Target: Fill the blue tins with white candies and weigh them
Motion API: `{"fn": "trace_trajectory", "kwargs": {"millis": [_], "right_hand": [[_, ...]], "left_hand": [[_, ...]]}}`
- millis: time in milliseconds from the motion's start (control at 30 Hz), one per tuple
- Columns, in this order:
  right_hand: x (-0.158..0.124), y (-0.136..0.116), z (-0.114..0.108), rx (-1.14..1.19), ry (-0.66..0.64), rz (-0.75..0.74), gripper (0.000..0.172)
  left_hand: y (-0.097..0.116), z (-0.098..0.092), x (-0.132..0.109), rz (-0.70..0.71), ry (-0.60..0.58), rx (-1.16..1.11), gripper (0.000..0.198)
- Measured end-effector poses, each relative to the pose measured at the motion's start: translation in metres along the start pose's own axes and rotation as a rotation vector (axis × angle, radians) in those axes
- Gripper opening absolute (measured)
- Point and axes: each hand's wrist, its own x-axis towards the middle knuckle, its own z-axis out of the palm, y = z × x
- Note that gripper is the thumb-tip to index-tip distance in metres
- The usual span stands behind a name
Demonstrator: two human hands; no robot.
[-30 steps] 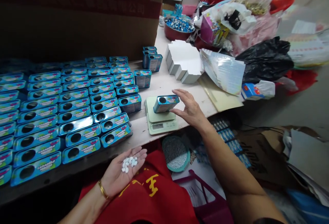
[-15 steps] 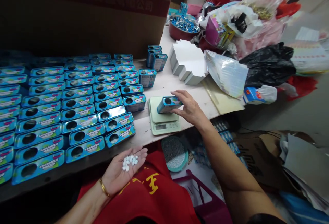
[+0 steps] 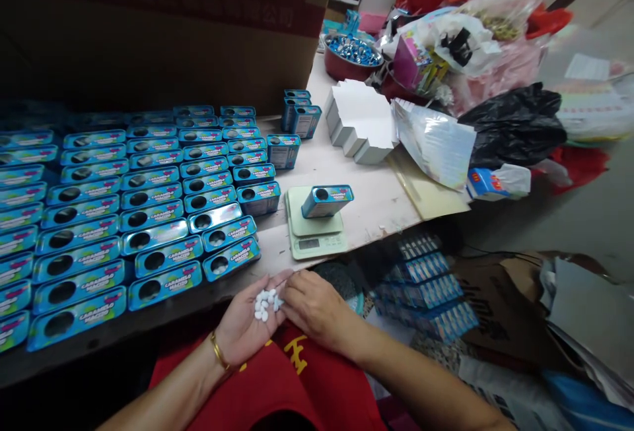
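My left hand [image 3: 242,325] lies palm up over the lap, cradling a small heap of white candies [image 3: 265,305]. At the heap's right edge, my right hand [image 3: 314,305] has its fingers pinched together on candies, partly hidden behind its knuckles. On the pale green scale [image 3: 317,246] stands a blue tin [image 3: 327,201] labelled "Caramelo Macizo", with a round opening in its top and no hand on it. Rows of the same blue tins [image 3: 158,197] fill the table to the left.
Behind the scale are stacked white cards [image 3: 359,114] and a red bowl [image 3: 351,65] of small blue-and-silver pieces. Plastic bags [image 3: 515,121] and papers crowd the right side. Below the table edge sit a tub [image 3: 354,296] and more packed blue tins [image 3: 426,286]. A large carton [image 3: 163,28] stands behind.
My right hand has let go of the tin on the scale and come down to the candies in my left palm. My left hand has shifted slightly right.
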Motion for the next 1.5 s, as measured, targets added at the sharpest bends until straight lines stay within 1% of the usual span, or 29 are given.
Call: {"fn": "trace_trajectory", "kwargs": {"millis": [100, 200, 267, 333, 400, 433, 467, 533, 600, 667, 733, 767, 833, 900, 967, 1033, 1133, 1200, 1233, 1300, 1367, 1433, 1500], "right_hand": [[-0.001, 0.007, -0.006, -0.063, -0.001, -0.045, 0.012], [0.002, 0.014, -0.023, -0.046, 0.081, -0.078, 0.014], [0.007, 0.022, -0.041, 0.051, 0.195, -0.068, 0.013], [0.017, 0.036, -0.062, 0.116, 0.371, -0.014, 0.012], [0.028, 0.054, -0.081, 0.098, 0.546, 0.066, 0.013], [0.034, 0.064, -0.089, 0.057, 0.592, 0.106, 0.013], [0.038, 0.075, -0.094, 0.003, 0.597, 0.139, 0.014], [0.042, 0.092, -0.1, -0.106, 0.533, 0.179, 0.018], [0.039, 0.104, -0.1, -0.166, 0.435, 0.197, 0.031], [0.034, 0.112, -0.098, -0.147, 0.35, 0.205, 0.041], [0.036, 0.119, -0.098, -0.102, 0.291, 0.198, 0.039], [0.041, 0.122, -0.099, -0.088, 0.288, 0.191, 0.035], [0.061, 0.131, -0.102, -0.083, 0.332, 0.181, 0.032], [0.088, 0.14, -0.102, -0.086, 0.391, 0.166, 0.032], [0.117, 0.149, -0.098, -0.08, 0.43, 0.144, 0.034], [0.139, 0.155, -0.088, -0.076, 0.447, 0.126, 0.036], [0.156, 0.163, -0.073, -0.107, 0.472, 0.102, 0.034], [0.161, 0.172, -0.072, -0.131, 0.511, 0.079, 0.029], [0.163, 0.179, -0.075, -0.138, 0.541, 0.078, 0.026], [0.174, 0.195, -0.086, -0.161, 0.597, 0.129, 0.025], [0.191, 0.213, -0.099, -0.228, 0.595, 0.25, 0.027], [0.211, 0.229, -0.107, -0.33, 0.505, 0.393, 0.031], [0.228, 0.24, -0.106, -0.425, 0.41, 0.495, 0.034]], "left_hand": [[-0.001, 0.004, 0.001, -0.001, 0.005, -0.004, 0.025], [0.001, 0.011, 0.004, 0.037, -0.052, 0.025, 0.024], [0.004, 0.018, 0.005, 0.067, -0.09, 0.043, 0.026], [0.007, 0.026, 0.006, 0.081, -0.1, 0.059, 0.027], [0.009, 0.032, 0.007, 0.084, -0.09, 0.07, 0.028], [0.01, 0.033, 0.006, 0.082, -0.081, 0.072, 0.029], [0.01, 0.033, 0.006, 0.08, -0.07, 0.069, 0.029], [0.01, 0.029, 0.004, 0.07, -0.043, 0.059, 0.028], [0.01, 0.021, 0.002, 0.064, -0.017, 0.049, 0.029], [0.011, 0.012, 0.0, 0.068, 0.014, 0.042, 0.029], [0.011, 0.004, -0.002, 0.069, 0.05, 0.041, 0.027], [0.012, 0.001, -0.002, 0.069, 0.067, 0.04, 0.026], [0.012, -0.002, -0.003, 0.07, 0.091, 0.039, 0.026], [0.013, -0.002, -0.003, 0.079, 0.11, 0.037, 0.026], [0.013, -0.003, -0.003, 0.092, 0.131, 0.033, 0.025], [0.013, -0.006, -0.003, 0.096, 0.135, 0.031, 0.025], [0.015, -0.013, -0.001, 0.077, 0.095, 0.022, 0.024], [0.016, -0.018, 0.0, 0.056, 0.067, 0.013, 0.024], [0.017, -0.02, 0.0, 0.052, 0.06, 0.011, 0.024], [0.018, -0.021, 0.001, 0.052, 0.058, 0.013, 0.024], [0.019, -0.021, 0.002, 0.055, 0.059, 0.018, 0.023], [0.021, -0.021, 0.004, 0.049, 0.053, 0.02, 0.023], [0.021, -0.02, 0.005, 0.041, 0.041, 0.025, 0.023]]}}
